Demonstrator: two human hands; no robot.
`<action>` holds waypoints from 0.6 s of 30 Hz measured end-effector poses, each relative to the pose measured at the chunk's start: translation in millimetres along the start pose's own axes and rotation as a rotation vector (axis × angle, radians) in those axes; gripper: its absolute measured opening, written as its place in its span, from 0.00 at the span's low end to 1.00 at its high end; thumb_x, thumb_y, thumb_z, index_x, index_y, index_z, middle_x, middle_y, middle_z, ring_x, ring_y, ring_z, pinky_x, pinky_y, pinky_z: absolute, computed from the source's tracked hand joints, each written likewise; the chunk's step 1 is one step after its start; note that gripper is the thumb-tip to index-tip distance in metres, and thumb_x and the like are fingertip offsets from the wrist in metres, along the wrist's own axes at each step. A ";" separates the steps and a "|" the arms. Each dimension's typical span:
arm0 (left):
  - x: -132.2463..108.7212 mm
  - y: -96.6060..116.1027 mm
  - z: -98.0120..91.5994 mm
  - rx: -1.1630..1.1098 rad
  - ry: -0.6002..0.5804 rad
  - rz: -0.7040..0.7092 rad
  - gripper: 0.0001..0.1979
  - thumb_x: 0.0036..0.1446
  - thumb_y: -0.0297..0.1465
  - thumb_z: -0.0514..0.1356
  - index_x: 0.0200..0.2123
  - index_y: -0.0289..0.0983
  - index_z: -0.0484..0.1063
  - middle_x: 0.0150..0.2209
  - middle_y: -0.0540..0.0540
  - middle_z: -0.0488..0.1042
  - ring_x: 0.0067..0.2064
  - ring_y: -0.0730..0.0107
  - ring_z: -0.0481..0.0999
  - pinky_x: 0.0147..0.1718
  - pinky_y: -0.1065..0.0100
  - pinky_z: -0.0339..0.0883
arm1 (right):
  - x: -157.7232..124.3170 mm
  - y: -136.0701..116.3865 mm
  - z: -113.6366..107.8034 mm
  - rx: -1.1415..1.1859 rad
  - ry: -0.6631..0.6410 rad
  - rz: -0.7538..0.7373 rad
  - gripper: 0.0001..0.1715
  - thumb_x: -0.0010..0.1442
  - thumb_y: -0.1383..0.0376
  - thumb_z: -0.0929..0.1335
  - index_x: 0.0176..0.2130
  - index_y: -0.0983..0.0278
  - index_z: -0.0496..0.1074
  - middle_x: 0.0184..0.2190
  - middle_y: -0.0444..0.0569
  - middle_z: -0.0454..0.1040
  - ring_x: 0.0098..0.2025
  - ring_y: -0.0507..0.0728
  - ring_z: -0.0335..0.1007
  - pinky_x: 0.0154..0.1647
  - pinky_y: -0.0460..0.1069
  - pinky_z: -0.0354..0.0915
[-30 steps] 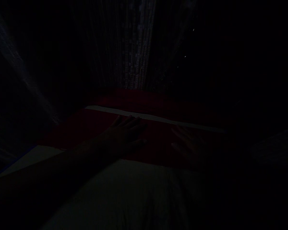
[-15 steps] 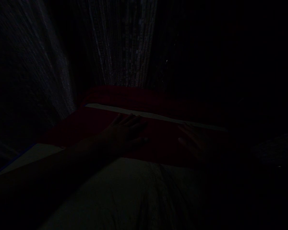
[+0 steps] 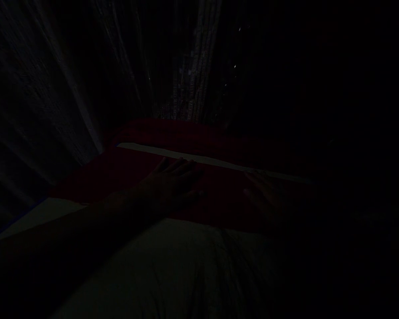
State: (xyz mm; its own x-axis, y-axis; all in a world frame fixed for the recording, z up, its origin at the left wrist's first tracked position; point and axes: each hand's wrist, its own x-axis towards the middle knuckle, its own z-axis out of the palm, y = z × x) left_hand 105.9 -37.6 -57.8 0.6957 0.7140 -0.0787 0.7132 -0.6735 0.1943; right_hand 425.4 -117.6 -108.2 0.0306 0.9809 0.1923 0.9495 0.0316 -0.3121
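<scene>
Darkness covers most of the view, so little detail can be made out; the left hand (image 3: 173, 184) is laid flat, fingers spread and gripping nothing, on the red cloth (image 3: 119, 175); the right hand (image 3: 269, 199) is only faintly seen, likewise pressed palm-down on the cloth with nothing grasped. Compared with a second ago, both hands are found in almost the same places; the right one has shifted slightly, which suggests that the cloth is being pressed or smoothed rather than lifted. A pale strip (image 3: 213, 161) is seen just beyond the fingertips; pale fabric (image 3: 173, 266) lies nearer the body; a curtain (image 3: 193, 79) hangs behind. No containers can be made out.
</scene>
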 end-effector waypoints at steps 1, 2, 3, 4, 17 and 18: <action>0.4 -0.9 1.2 -0.007 0.017 0.002 0.41 0.69 0.63 0.43 0.77 0.52 0.47 0.79 0.48 0.40 0.80 0.51 0.38 0.75 0.34 0.30 | 0.2 -4.9 -1.0 -0.009 -0.035 -0.001 0.45 0.69 0.40 0.53 0.73 0.57 0.62 0.75 0.40 0.49 0.78 0.61 0.42 0.78 0.74 0.37; 0.8 -2.1 2.4 -0.016 0.028 0.007 0.42 0.69 0.64 0.42 0.77 0.53 0.47 0.79 0.48 0.40 0.80 0.50 0.38 0.75 0.34 0.30 | 0.6 -8.8 -2.3 -0.020 -0.071 0.001 0.46 0.68 0.39 0.53 0.73 0.56 0.61 0.75 0.38 0.49 0.78 0.60 0.41 0.78 0.74 0.36; 1.0 -3.4 3.6 -0.025 0.030 0.013 0.42 0.68 0.65 0.41 0.77 0.53 0.47 0.79 0.48 0.40 0.80 0.50 0.38 0.75 0.34 0.30 | 1.2 -11.2 -3.9 -0.029 -0.095 0.013 0.47 0.66 0.39 0.53 0.73 0.55 0.61 0.75 0.37 0.48 0.78 0.59 0.41 0.78 0.74 0.35; 1.2 -4.5 4.5 -0.032 0.029 0.018 0.42 0.68 0.65 0.40 0.77 0.53 0.47 0.79 0.48 0.40 0.80 0.50 0.38 0.75 0.34 0.30 | 1.9 -12.2 -5.7 -0.031 -0.118 0.032 0.48 0.65 0.38 0.52 0.73 0.56 0.61 0.75 0.37 0.49 0.78 0.58 0.41 0.78 0.73 0.34; -0.9 3.5 -6.6 -0.026 -0.033 -0.013 0.39 0.71 0.61 0.45 0.78 0.51 0.47 0.79 0.48 0.38 0.80 0.52 0.36 0.75 0.36 0.29 | 3.4 -14.5 -8.8 -0.037 -0.157 0.058 0.49 0.65 0.38 0.50 0.74 0.54 0.60 0.75 0.33 0.47 0.79 0.56 0.40 0.79 0.72 0.33; -0.7 3.1 -6.3 -0.026 -0.027 -0.006 0.40 0.71 0.61 0.45 0.78 0.51 0.47 0.79 0.48 0.38 0.80 0.52 0.36 0.75 0.35 0.29 | 3.3 -12.5 -8.9 -0.040 -0.168 0.064 0.50 0.64 0.38 0.50 0.74 0.56 0.61 0.75 0.35 0.48 0.78 0.57 0.41 0.79 0.72 0.34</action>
State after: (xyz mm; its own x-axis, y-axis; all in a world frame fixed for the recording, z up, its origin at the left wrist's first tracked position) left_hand 107.1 -38.9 -51.0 0.6941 0.7120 -0.1065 0.7149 -0.6641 0.2189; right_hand 416.5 -116.5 -95.4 0.0421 0.9990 0.0136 0.9589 -0.0366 -0.2813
